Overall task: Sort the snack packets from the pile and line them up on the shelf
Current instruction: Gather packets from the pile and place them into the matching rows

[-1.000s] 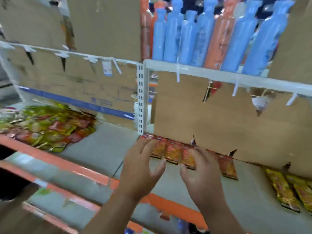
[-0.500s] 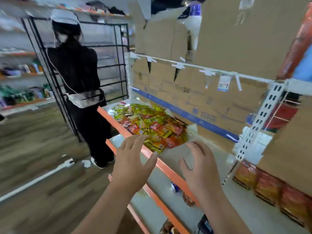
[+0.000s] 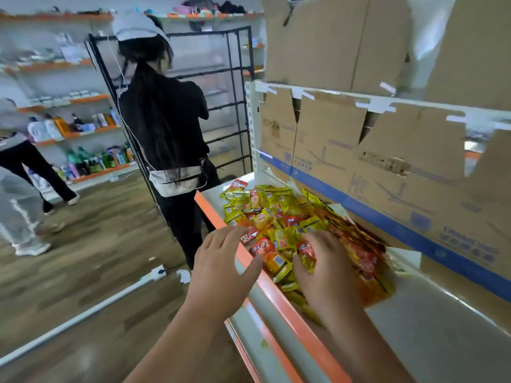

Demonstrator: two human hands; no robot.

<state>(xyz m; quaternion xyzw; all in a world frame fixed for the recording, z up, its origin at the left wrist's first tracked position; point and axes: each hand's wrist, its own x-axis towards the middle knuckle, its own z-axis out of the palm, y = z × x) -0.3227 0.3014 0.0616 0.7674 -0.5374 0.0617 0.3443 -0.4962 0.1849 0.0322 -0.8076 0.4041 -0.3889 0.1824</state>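
I get a poor look at the right hand [image 3: 329, 275]: its fingertips dig into the pile of snack packets [image 3: 276, 214], so I can't tell if they grip one, & the hand covers the pile's near end. Pkt print is too small & smeared to read, and the pile's far side slips under the cardboard [image 3: 387, 167], which also hides the back of the shelf [image 3: 428, 327]. In the bkgd the bottles [image 3: 91, 158] are just a blur, the person [image 3: 25, 161] at far left is cut by the frame edge, and both forearms run off the bottom.
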